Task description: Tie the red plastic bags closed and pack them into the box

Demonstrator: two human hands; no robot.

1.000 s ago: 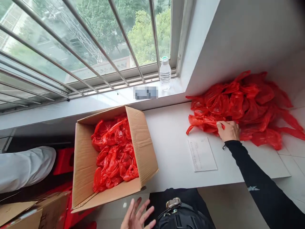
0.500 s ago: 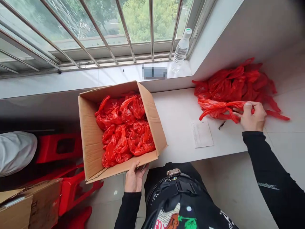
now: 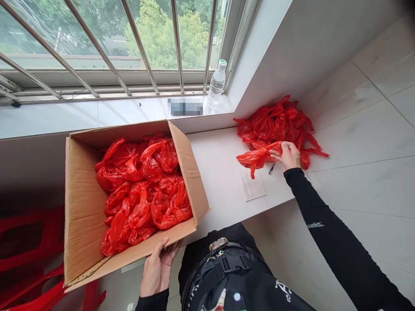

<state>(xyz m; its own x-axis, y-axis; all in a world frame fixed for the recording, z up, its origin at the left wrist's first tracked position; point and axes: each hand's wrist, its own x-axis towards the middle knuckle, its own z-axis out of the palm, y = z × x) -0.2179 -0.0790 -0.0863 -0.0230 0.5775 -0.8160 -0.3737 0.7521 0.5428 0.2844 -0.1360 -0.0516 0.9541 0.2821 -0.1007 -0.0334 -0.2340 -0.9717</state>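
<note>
An open cardboard box (image 3: 189, 172) stands tilted at the left, holding several knotted red plastic bags (image 3: 139, 207) with rounded contents. Against its near wall is my left hand (image 3: 157, 268), thumb on the outside and some fingers hidden beneath the box. At the right, my right hand (image 3: 290, 156) pinches one end of a red plastic bag (image 3: 254, 160), which stretches out to the left over the table. Just behind it lies a heap of red plastic bags (image 3: 275, 121) against the wall.
On the white tabletop (image 3: 210, 160) lie a paper sheet (image 3: 252, 185) and a dark pen (image 3: 271, 168). A water bottle (image 3: 216, 84) and a blurred-out object (image 3: 184, 107) occupy the windowsill under the bars. Red plastic stools (image 3: 32, 237) stand low at the left.
The view has shifted right and the box looks nearer. My right hand has drawn the red bag slightly away from the heap, while my left hand stays on the box.
</note>
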